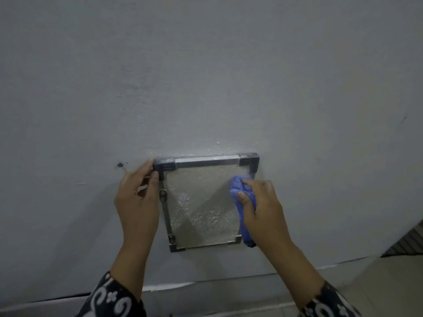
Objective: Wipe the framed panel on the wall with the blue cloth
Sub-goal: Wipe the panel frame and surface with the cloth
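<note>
A square framed panel (201,202) with a dark metal frame and a frosted, speckled pane hangs low on the grey wall. My left hand (137,200) grips the frame's upper left corner, thumb on its left side. My right hand (261,204) is shut on a bunched blue cloth (242,195), pressing it against the pane's right edge near the upper right corner. The cloth hangs down over the frame's right side as far as its lower right corner. My right hand and the cloth hide that side of the frame.
A small dark hole (119,165) marks the wall left of the panel. The wall meets a pale tiled floor (357,277) below. A dark slatted grille (409,243) lies at the far right. Patterned black-and-white sleeves cover both forearms.
</note>
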